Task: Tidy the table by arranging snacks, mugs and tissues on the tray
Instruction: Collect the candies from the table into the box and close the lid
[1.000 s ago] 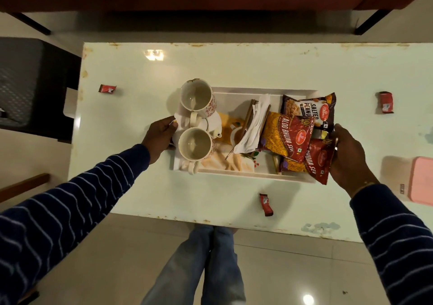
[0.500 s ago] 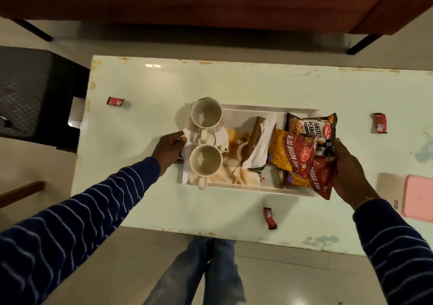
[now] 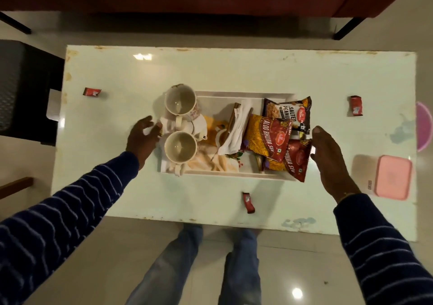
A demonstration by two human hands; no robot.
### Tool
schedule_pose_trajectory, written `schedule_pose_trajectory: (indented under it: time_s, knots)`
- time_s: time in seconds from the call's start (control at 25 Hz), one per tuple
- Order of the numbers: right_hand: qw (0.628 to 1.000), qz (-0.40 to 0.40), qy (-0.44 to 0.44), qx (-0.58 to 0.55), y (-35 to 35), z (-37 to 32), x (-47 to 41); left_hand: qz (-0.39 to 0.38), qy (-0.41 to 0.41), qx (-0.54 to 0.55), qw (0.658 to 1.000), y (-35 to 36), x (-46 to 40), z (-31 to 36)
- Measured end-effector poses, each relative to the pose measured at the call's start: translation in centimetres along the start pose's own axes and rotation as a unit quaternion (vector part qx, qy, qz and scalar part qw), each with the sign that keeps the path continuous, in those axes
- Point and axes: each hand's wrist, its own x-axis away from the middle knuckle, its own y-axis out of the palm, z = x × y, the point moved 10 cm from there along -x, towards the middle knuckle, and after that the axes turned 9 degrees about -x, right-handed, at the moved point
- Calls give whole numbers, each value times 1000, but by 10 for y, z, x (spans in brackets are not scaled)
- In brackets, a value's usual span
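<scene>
A white tray (image 3: 234,94) sits mid-table. At its left end stand two empty mugs, one farther (image 3: 180,99) and one nearer (image 3: 180,146). A tissue stack (image 3: 237,128) lies in the middle. On the right are a salted peanuts packet (image 3: 288,112) and two red-and-yellow bhujia packets, one in the tray (image 3: 267,138) and one overhanging its right corner (image 3: 298,162). My left hand (image 3: 143,137) is at the tray's left end, fingers loosely spread and holding nothing. My right hand (image 3: 328,155) lies flat beside the overhanging packet, fingers straight.
Small red wrappers lie on the table at the far left (image 3: 92,92), far right (image 3: 356,105) and near the front edge (image 3: 248,202). A pink box (image 3: 393,180) sits at the right, a dark chair (image 3: 23,89) stands left, and a red sofa is beyond.
Both hands gripped the tray's ends before; now their fingers have loosened and straightened, and the left hand has drawn slightly away. The tray's contents have not shifted.
</scene>
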Motion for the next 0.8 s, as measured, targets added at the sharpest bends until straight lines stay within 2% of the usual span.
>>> schedule_pose_trajectory:
  time_s: [0.12,0.2,0.28,0.36,0.44,0.56,0.68,0.8]
  knots:
    - [986,104,-87,96,-66,-13,28,133,5,13,991,-17,42,4]
    - [962,162,-152,157,-116,-23,53,147,79,-5,986,-6,81,22]
    - [938,210,-173,215,-163,-22,71,130,153,-43,979,21,119,47]
    - [927,235,-164,242,-196,-13,80,171,217,-117,954,46,147,75]
    - [928,234,-155,246,-214,1,82,209,304,-179,912,78,174,120]
    - [930,228,-141,252,-228,22,81,190,457,-189,848,138,215,181]
    - [927,213,-96,294,-225,41,68,137,505,-168,836,192,243,213]
    - [910,207,-80,351,-217,47,53,38,532,-144,834,250,265,223]
